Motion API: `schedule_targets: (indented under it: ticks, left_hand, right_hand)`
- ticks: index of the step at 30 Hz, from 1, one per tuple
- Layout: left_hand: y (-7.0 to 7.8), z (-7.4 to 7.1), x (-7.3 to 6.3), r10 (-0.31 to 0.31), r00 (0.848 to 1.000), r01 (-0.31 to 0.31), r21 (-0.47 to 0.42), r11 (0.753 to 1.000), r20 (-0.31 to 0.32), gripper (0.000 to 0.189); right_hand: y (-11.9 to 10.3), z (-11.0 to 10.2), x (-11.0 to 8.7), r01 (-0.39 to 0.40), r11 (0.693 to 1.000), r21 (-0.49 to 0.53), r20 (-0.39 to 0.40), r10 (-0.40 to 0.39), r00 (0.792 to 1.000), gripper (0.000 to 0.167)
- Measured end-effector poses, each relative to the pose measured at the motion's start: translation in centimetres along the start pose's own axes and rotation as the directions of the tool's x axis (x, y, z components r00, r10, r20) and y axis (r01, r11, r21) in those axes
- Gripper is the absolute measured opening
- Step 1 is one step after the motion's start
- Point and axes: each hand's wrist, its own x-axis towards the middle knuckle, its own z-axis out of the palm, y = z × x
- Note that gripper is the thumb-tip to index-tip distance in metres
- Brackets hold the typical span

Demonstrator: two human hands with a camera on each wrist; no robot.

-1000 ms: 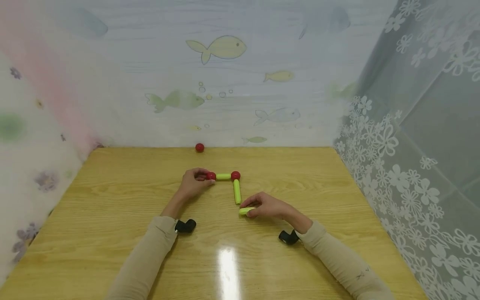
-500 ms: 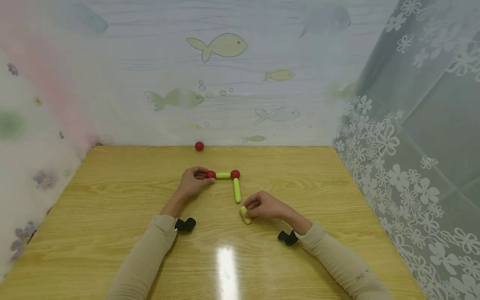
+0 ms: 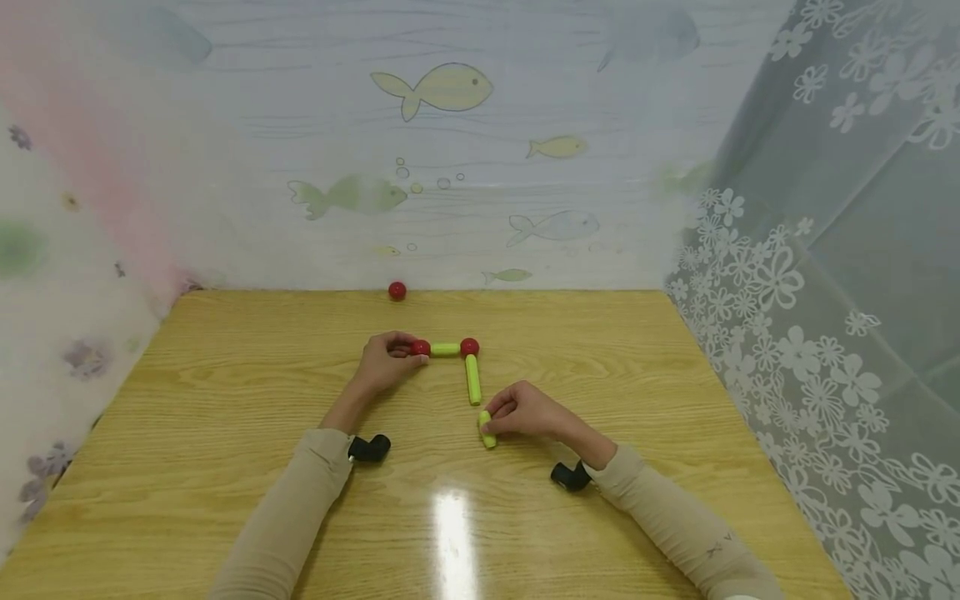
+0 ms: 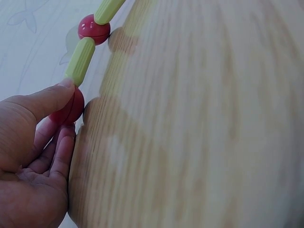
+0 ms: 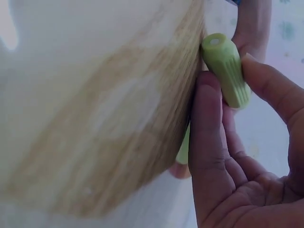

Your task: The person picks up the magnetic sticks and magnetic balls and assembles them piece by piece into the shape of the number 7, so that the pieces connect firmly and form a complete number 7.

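Observation:
My left hand (image 3: 385, 364) pinches a red ball (image 4: 71, 107) between thumb and fingers, low over the tabletop. A short yellow-green rod (image 3: 446, 349) joins that ball to a second red ball (image 3: 469, 346). From the second ball a longer yellow-green rod (image 3: 473, 382) runs toward me, its near end bare. Just below that end, my right hand (image 3: 527, 410) pinches a loose yellow-green rod (image 3: 487, 429), apart from the longer one. In the right wrist view, the held rod (image 5: 226, 70) has ridged sides and a small pale disc in its end.
A third red ball (image 3: 397, 291) lies at the table's back edge, against the fish-patterned curtain (image 3: 450, 208). Black wrist camera mounts (image 3: 370, 448) stick out beside both sleeves. The wooden table (image 3: 225, 500) has a bright reflection near its front.
In my right hand the loose rod has turned from lying sideways to pointing toward me. My left hand keeps its grip on the red ball and stays put.

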Motion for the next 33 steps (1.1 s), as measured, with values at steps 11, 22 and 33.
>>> schedule_targets:
  ticks: [11, 22, 33]
  left_hand:
    - [-0.04, -0.08, 0.05, 0.008, 1.000, -0.008, -0.002, 1.000, 0.009, 0.043]
    - [0.01, -0.12, 0.22, 0.008, 1.000, -0.009, 0.005, 1.000, 0.010, 0.043]
    - [-0.13, -0.37, 0.70, 0.004, 1.000, -0.004, -0.001, 1.000, 0.023, 0.044]
  right_hand:
    - [-0.02, -0.06, 0.44, -0.011, 0.998, 0.054, 0.051, 0.008, 0.999, 0.026]
    - [0.04, -0.20, 0.39, 0.029, 0.998, 0.053, 0.060, -0.032, 0.998, 0.032]
    - [0.16, 0.05, 1.04, -0.038, 0.988, 0.148, 0.059, 0.030, 0.998, 0.025]
